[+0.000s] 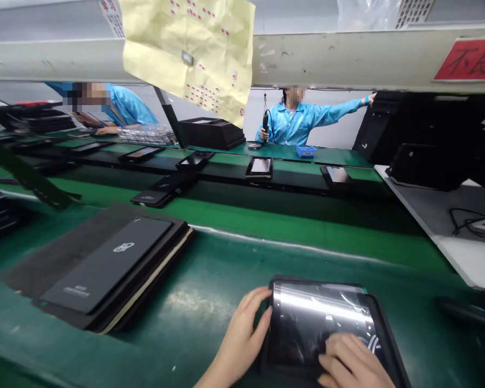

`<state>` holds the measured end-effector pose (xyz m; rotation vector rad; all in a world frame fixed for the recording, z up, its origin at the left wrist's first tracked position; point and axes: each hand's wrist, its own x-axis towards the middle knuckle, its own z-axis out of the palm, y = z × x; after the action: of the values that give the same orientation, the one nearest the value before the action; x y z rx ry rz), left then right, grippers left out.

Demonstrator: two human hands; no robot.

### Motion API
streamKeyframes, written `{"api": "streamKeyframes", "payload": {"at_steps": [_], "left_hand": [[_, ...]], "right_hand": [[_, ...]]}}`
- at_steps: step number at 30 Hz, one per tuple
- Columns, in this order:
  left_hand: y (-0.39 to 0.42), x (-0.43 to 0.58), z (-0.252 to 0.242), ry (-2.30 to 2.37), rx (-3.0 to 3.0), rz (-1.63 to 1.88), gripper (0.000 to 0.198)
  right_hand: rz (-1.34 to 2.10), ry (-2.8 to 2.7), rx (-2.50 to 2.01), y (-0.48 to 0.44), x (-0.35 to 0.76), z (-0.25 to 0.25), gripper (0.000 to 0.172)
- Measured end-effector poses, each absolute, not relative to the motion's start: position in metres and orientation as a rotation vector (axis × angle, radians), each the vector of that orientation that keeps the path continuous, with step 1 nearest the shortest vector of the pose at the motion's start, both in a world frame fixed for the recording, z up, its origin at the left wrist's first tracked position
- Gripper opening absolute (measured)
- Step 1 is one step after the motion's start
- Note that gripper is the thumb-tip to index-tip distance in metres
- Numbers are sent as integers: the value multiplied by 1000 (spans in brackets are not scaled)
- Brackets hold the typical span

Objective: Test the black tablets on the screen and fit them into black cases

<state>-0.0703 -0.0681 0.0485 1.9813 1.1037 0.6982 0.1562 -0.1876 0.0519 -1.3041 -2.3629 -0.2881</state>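
Okay, on my feed the tablet [307,318] lies face up on the near green worktop [218,269], lower right of centre, sitting in a dark holder [390,345] whose rim shows along the right side. Clear film covers its glossy screen, small green tab [365,291] at the far right corner. My left hand [242,334] is at the left edge, thumb and index parted, tips touching that edge. My right hand [351,360] is over the lower right of the screen, fingers curled and bunched, slightly blurred; I can't make out whether they pinch anything. Left of that, well apart: a second tablet [105,275], back up with a pale logo, on a stack of dark foam pads [81,231]. Containers: black holders [261,175] run in a row along the line beyond, each with a device in it, screens up where I can read them. On the far worktop, small blue bin [306,152], contents too small to read; bigger black box [212,139], inside not visible to me; clear plastic trays [147,134] near the left co-worker [135,105], contents unclear. Another co-worker [293,124], blue jacket, holds a dark corded tool [265,121].
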Motion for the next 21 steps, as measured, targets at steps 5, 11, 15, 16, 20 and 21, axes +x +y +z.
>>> {"api": "streamKeyframes", "payload": {"at_steps": [5,11,15,16,20,21], "left_hand": [[-31,-30,50,989,2040,696,22],[-27,-31,41,935,2053,678,19],[-25,-33,40,888,2050,651,17],[-25,-33,40,884,2046,646,17],[-22,-31,39,878,2022,625,20],[-22,-31,39,864,2018,611,22]], "right_hand": [[21,-2258,-1564,-134,154,82,26],[324,-2088,-1693,-96,156,71,16],[454,-2028,-1710,-97,157,67,17],[479,-2026,-1709,-97,157,67,18],[548,-2014,-1705,-96,156,70,17],[557,-2010,-1705,-96,157,71,17]]}}
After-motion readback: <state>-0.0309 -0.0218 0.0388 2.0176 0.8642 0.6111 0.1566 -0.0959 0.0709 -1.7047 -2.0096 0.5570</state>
